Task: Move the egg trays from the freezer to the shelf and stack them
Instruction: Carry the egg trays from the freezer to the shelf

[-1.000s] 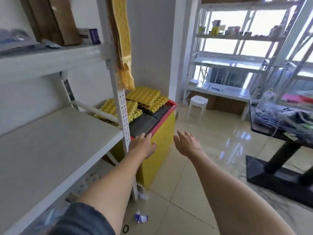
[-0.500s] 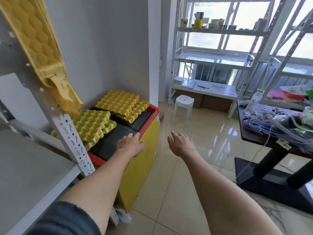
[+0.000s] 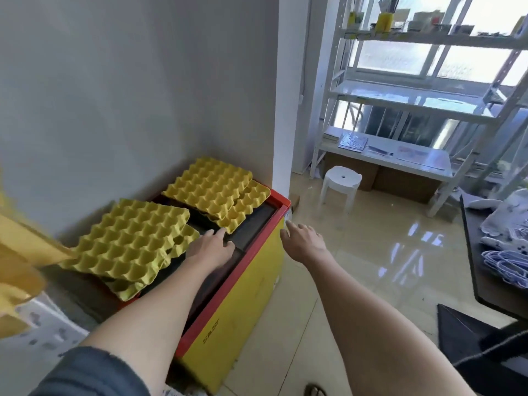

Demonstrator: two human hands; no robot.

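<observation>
1. Two piles of yellow egg trays lie on the dark lid of the freezer (image 3: 237,307), a yellow chest with a red rim set against the grey wall.
2. The near pile (image 3: 128,247) sits at the left end of the lid, its trays skewed over one another. The far pile (image 3: 217,192) sits toward the corner, also skewed.
3. The left hand (image 3: 213,247) reaches over the lid between the two piles, fingers straight and together, holding nothing; fingertips are close to the far pile's near edge, contact cannot be confirmed.
4. The right hand (image 3: 303,238) hovers beyond the freezer's front right corner, fingers relaxed and slightly spread, holding nothing.
5. A white stool (image 3: 341,184) stands on the tiled floor beside white metal shelving (image 3: 400,95) under the window.
6. A dark desk (image 3: 480,270) at right carries coiled white cables.
</observation>
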